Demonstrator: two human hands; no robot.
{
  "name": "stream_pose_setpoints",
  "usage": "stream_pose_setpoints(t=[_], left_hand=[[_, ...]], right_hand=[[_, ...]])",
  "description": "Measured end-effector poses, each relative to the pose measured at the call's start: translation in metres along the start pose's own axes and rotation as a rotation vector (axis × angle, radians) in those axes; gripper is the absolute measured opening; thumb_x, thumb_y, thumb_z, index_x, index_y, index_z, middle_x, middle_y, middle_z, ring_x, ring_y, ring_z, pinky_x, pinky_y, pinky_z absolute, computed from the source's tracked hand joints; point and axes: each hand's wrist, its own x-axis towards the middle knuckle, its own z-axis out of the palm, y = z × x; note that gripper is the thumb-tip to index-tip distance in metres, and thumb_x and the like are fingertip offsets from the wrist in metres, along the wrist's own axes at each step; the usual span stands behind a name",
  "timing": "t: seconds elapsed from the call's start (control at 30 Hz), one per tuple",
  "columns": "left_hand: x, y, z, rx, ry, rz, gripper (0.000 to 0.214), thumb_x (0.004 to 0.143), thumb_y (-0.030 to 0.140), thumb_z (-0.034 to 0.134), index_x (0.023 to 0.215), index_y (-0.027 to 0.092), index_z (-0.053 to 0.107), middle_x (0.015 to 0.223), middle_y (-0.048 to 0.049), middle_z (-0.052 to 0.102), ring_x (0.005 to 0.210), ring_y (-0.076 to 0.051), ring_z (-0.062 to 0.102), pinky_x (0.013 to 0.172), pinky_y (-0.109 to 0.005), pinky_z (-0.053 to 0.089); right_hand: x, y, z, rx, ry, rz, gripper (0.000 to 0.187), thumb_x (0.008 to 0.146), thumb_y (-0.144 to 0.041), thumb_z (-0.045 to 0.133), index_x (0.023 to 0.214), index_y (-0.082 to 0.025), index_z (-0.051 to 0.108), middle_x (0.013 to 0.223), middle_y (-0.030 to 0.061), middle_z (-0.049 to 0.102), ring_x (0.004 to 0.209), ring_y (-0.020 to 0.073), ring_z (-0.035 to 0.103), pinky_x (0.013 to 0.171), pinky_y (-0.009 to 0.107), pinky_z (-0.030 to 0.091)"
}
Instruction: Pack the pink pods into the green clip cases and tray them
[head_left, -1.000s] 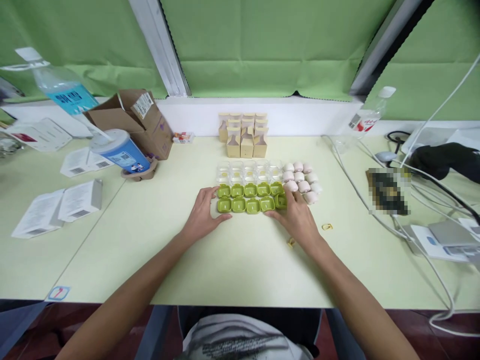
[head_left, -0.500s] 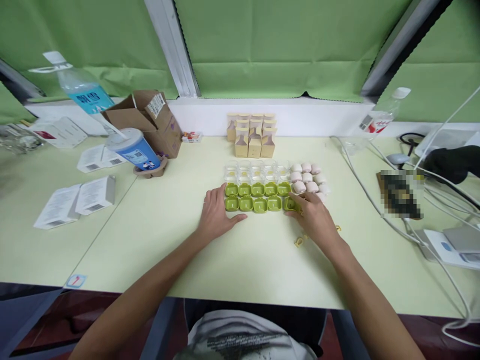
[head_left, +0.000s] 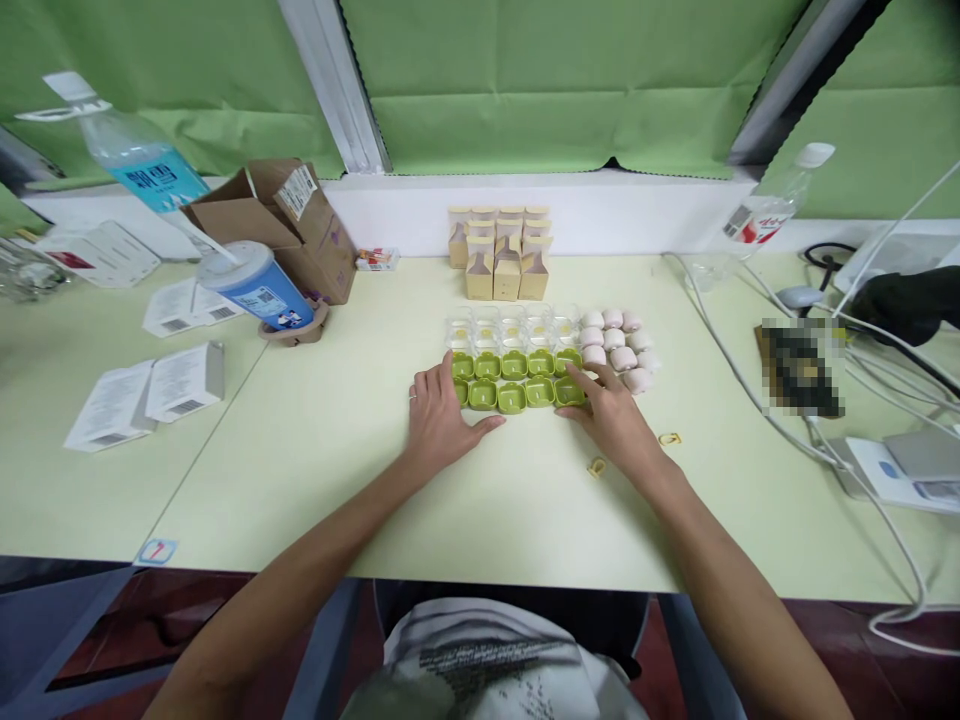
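Two rows of small green square cups [head_left: 512,397] sit side by side on the table. My left hand [head_left: 444,412] lies at the left end of the rows, open, fingers stretched along the end cups and thumb spread out in front. At the right end, my right hand [head_left: 616,408] holds the front corner green cup [head_left: 568,391] between thumb and fingers. Behind the green rows stands a row of clear plastic cups [head_left: 512,330] with yellowish centres. Several pale pink rounded pieces [head_left: 614,340] are grouped just beyond my right hand.
Small open cardboard boxes [head_left: 507,275] stand at the back. Yellow small parts [head_left: 596,467] lie near my right wrist. On the left are a brown carton [head_left: 319,240], a blue cup [head_left: 266,295] and white boxes [head_left: 184,385]. A bottle [head_left: 772,220] and white cables [head_left: 720,350] occupy the right.
My right hand has shifted left, bringing the front corner green cup against its row. My left hand stays at the left end. The camera view has tilted slightly.
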Motion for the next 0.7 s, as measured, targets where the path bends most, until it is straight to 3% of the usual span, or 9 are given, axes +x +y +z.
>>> stream_pose_setpoints(t=[0.13,0.33,0.47,0.6,0.7], left_hand=[[0.001,0.004,0.004,0.009,0.029,0.008,0.126,0.080,0.096,0.064,0.168,0.011,0.032,0.136,-0.0256,0.061,0.122,-0.044,0.056,0.105,-0.063,0.048],[0.004,0.007,0.010,0.013,0.060,0.023,0.119,0.087,0.094,0.057,0.165,0.007,0.036,0.135,-0.0262,0.060,0.120,-0.043,0.055,0.103,-0.060,0.049],[0.005,0.003,0.010,-0.020,0.063,0.044,0.118,0.088,0.090,0.061,0.165,0.005,0.034,0.137,-0.0276,0.056,0.124,-0.043,0.052,0.108,-0.063,0.048],[0.002,-0.009,-0.001,-0.161,0.062,0.026,0.122,0.082,0.085,0.075,0.168,0.013,0.027,0.149,-0.0252,0.049,0.134,-0.043,0.047,0.115,-0.067,0.045],[-0.002,-0.020,-0.009,-0.303,0.037,-0.027,0.116,0.081,0.075,0.084,0.169,0.023,0.028,0.151,-0.0194,0.046,0.135,-0.039,0.051,0.109,-0.060,0.054]], right_hand=[[-0.001,-0.004,0.001,0.004,0.016,0.012,0.060,0.109,-0.051,0.056,0.155,-0.013,0.060,0.147,0.0277,0.058,0.104,0.0348,0.073,0.097,0.057,0.063],[-0.002,-0.015,0.005,-0.031,0.046,0.042,0.074,0.103,-0.067,0.061,0.153,-0.012,0.060,0.136,0.0286,0.064,0.114,0.0420,0.068,0.099,0.061,0.060],[-0.003,-0.020,0.010,-0.062,0.075,0.064,0.076,0.104,-0.069,0.055,0.153,-0.011,0.059,0.131,0.0292,0.066,0.111,0.0429,0.067,0.098,0.062,0.059],[-0.004,-0.016,0.010,-0.032,0.074,0.060,0.072,0.106,-0.063,0.055,0.157,-0.012,0.056,0.134,0.0294,0.066,0.116,0.0440,0.066,0.100,0.063,0.058],[-0.004,-0.010,0.008,0.023,0.047,0.046,0.067,0.106,-0.056,0.060,0.160,-0.015,0.053,0.140,0.0277,0.066,0.123,0.0436,0.065,0.103,0.062,0.057]])
